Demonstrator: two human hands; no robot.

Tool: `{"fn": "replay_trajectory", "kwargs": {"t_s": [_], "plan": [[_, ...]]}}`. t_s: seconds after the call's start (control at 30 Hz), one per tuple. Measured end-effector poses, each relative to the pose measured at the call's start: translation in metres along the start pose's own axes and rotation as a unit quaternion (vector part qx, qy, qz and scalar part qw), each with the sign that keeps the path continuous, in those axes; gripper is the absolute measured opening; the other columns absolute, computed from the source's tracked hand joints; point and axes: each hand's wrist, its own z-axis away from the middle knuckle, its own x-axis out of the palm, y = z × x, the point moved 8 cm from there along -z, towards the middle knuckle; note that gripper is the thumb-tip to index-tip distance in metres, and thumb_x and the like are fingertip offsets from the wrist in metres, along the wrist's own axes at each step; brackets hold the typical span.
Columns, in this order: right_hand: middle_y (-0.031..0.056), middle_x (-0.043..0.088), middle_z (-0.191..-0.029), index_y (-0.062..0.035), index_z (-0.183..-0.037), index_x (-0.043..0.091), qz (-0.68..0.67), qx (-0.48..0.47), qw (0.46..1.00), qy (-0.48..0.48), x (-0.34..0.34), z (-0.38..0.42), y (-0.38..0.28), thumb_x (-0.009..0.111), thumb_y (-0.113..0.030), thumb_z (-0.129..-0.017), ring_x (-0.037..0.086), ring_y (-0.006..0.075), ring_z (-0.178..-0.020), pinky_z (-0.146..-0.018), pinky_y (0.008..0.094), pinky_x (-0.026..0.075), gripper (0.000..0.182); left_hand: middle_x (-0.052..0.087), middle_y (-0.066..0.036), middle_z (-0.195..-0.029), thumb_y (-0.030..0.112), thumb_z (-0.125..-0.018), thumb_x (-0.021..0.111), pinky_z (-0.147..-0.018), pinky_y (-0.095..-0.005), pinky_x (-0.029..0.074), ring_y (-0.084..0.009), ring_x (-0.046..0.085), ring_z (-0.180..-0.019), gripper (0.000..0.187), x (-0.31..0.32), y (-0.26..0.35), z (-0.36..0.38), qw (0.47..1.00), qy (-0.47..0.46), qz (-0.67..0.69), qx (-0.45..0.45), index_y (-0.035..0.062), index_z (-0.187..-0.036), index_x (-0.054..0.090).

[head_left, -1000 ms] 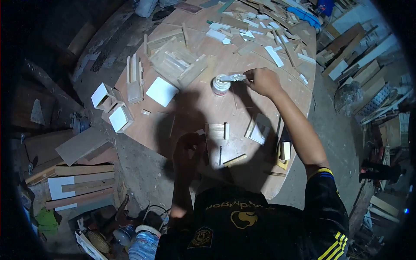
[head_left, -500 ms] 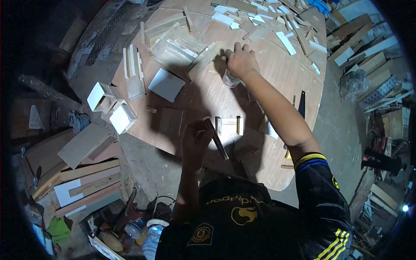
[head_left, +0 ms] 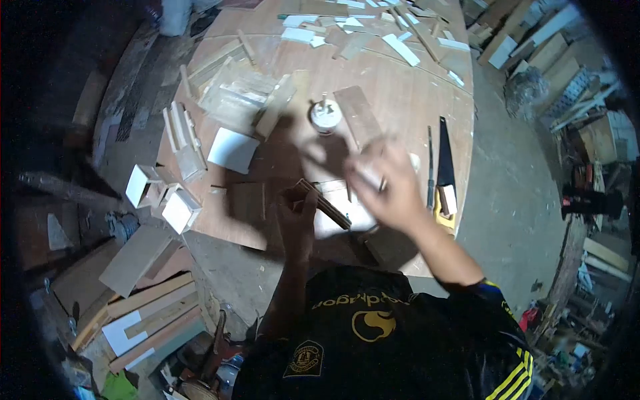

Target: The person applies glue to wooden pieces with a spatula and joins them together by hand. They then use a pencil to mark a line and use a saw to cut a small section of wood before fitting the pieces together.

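My left hand is closed around a narrow wooden strip, which slants down to the right. Close by on the right, my right hand is smeared by motion, so I cannot make out whether anything is in its fingers. Partly hidden below it is a brightly lit pale piece on the table. Beyond both hands stands a small round tub, with a short stick upright at its top. A flat brown board lies beside the tub.
On the wooden table, a handsaw lies at the right edge. A white square panel and a pale wooden assembly are at the left. Offcuts litter the far end. Boards lean at the lower left.
My right hand has left the tub and come back towards my left hand. The tub's top now shows. My left hand still grips the strip, and the view has shifted.
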Motion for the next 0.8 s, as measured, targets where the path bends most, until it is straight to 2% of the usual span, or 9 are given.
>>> {"fn": "replay_trajectory", "kwargs": {"t_s": [0.03, 0.1, 0.2, 0.33, 0.4, 0.43, 0.57, 0.67, 0.8], "plan": [[0.0054, 0.052, -0.088, -0.0135, -0.092, 0.066, 0.029, 0.043, 0.997, -0.051, 0.007, 0.032, 0.0, 0.077, -0.02, -0.071, 0.048, 0.0248, -0.088, -0.077, 0.0374, 0.037, 0.025, 0.057, -0.007, -0.096, 0.013, -0.088, 0.066, -0.073, -0.0266, 0.05, -0.0127, 0.058, -0.084, 0.029, 0.011, -0.011, -0.001, 1.0, -0.012, 0.001, 0.0, 0.0003, -0.106, 0.048], [0.0054, 0.047, -0.093, -0.0147, -0.098, 0.064, 0.092, 0.107, 0.987, -0.07, 0.013, 0.08, 0.004, 0.081, -0.025, -0.066, 0.045, 0.0252, -0.09, -0.077, 0.0378, 0.035, 0.038, 0.057, -0.008, -0.094, 0.016, -0.086, 0.07, -0.072, -0.0276, 0.051, -0.0135, 0.059, -0.084, 0.034, 0.03, -0.029, -0.002, 0.997, -0.008, -0.075, 0.033, -0.0006, -0.106, 0.048], [0.0097, 0.05, -0.095, -0.0122, -0.1, 0.062, 0.15, 0.169, 0.973, -0.051, 0.013, 0.135, 0.024, 0.078, -0.019, -0.067, 0.046, 0.0302, -0.09, -0.076, 0.0413, 0.035, 0.038, 0.059, -0.01, -0.092, 0.017, -0.085, 0.07, -0.071, -0.0294, 0.052, -0.0156, 0.061, -0.084, 0.035, 0.064, -0.065, 0.008, 0.994, -0.029, -0.101, 0.04, -0.0018, -0.105, 0.048], [0.0088, 0.051, -0.096, -0.0112, -0.101, 0.061, 0.208, 0.224, 0.951, -0.05, 0.006, 0.188, 0.055, 0.076, -0.023, -0.07, 0.046, 0.0296, -0.089, -0.075, 0.0419, 0.034, 0.037, 0.061, -0.012, -0.092, 0.017, -0.085, 0.07, -0.07, -0.0309, 0.052, -0.0183, 0.063, -0.083, 0.035, 0.11, -0.13, 0.033, 0.988, -0.122, -0.098, -0.003, -0.0025, -0.104, 0.05], [0.0069, 0.049, -0.096, -0.0092, -0.097, 0.061, 0.231, 0.27, 0.933, -0.057, 0.003, 0.213, 0.071, 0.068, -0.022, -0.073, 0.045, 0.027, -0.091, -0.072, 0.0398, 0.032, 0.028, 0.062, -0.014, -0.092, 0.02, -0.082, 0.072, -0.071, -0.0323, 0.052, -0.0204, 0.063, -0.083, 0.038, 0.12, -0.132, 0.05, 0.969, -0.085, -0.234, 0.003, -0.0032, -0.104, 0.051], [0.0067, 0.049, -0.096, -0.0108, -0.098, 0.06, 0.217, 0.291, 0.93, -0.062, -0.002, 0.226, 0.074, 0.066, -0.025, -0.076, 0.045, 0.0272, -0.092, -0.072, 0.0401, 0.032, 0.027, 0.063, -0.015, -0.092, 0.023, -0.08, 0.074, -0.072, -0.0342, 0.052, -0.0218, 0.064, -0.082, 0.043, 0.125, -0.138, 0.058, 0.964, -0.092, -0.247, -0.04, -0.0041, -0.103, 0.051], [0.0066, 0.05, -0.098, -0.0116, -0.101, 0.059, 0.208, 0.322, 0.923, -0.044, -0.007, 0.275, 0.079, 0.066, -0.029, -0.076, 0.045, 0.0277, -0.092, -0.073, 0.0406, 0.033, 0.032, 0.063, -0.016, -0.091, 0.024, -0.079, 0.075, -0.073, -0.0351, 0.052, -0.0235, 0.064, -0.083, 0.045, 0.143, -0.146, 0.093, 0.963, -0.108, -0.246, -0.014, -0.005, -0.103, 0.051], [0.0035, 0.057, -0.087, -0.0142, -0.094, 0.062, 0.272, 0.308, 0.912, -0.006, -0.013, 0.299, 0.074, 0.068, -0.028, -0.076, 0.051, 0.0257, -0.08, -0.066, 0.0429, 0.034, 0.024, 0.063, -0.017, -0.091, 0.024, -0.08, 0.075, -0.074, -0.0357, 0.051, -0.0253, 0.064, -0.083, 0.044, 0.141, -0.165, 0.111, 0.949, -0.094, -0.301, -0.008, -0.0046, -0.103, 0.051], [0.0011, 0.057, -0.08, -0.0155, -0.086, 0.062, 0.273, 0.307, 0.911, 0.04, -0.024, 0.321, 0.068, 0.069, -0.026, -0.074, 0.052, 0.0248, -0.073, -0.062, 0.0422, 0.034, 0.017, 0.063, -0.018, -0.091, 0.028, -0.08, 0.075, -0.074, -0.0368, 0.051, -0.0272, 0.064, -0.084, 0.045, 0.139, -0.171, 0.137, 0.944, -0.078, -0.321, 0.019, -0.0042, -0.101, 0.052]]}}
